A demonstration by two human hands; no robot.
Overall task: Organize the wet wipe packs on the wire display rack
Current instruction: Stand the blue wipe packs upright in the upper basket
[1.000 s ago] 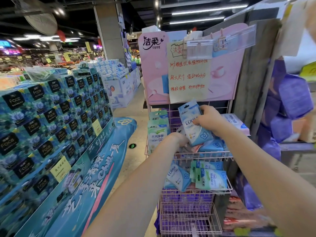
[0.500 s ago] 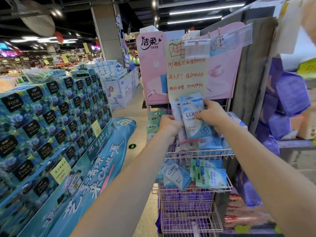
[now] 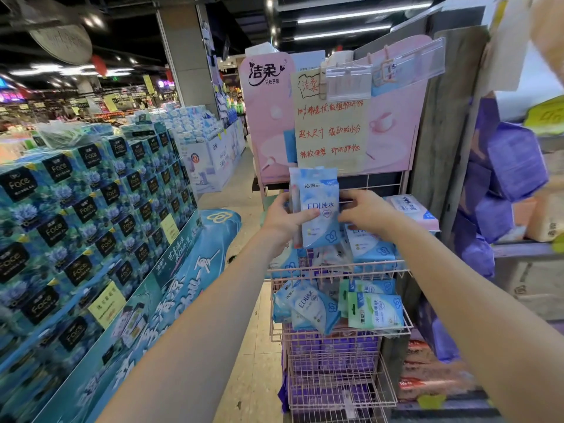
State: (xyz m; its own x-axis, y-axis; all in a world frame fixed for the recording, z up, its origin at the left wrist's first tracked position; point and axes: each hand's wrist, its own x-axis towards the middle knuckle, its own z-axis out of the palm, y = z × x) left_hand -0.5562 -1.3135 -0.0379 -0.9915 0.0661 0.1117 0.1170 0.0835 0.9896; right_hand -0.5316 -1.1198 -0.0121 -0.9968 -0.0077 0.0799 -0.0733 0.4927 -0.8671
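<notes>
Above the top basket of the pink wire rack [image 3: 335, 265], both hands hold a small stack of blue wet wipe packs [image 3: 319, 209] upright: the left hand [image 3: 282, 218] has its grip closed round the stack's left edge, thumb across the front, while the right hand [image 3: 364, 210] pinches the right edge. The step looks like squaring up gathered packs. Next, they likely need lowering upright into the basket beside the blue packs [image 3: 370, 247] lying there.

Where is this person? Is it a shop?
Yes, most likely a supermarket. Stacked tissue boxes carry a yellow price tag, a pink wire display rack holds wet wipe packs, and a handwritten promo sign hangs above it.
</notes>
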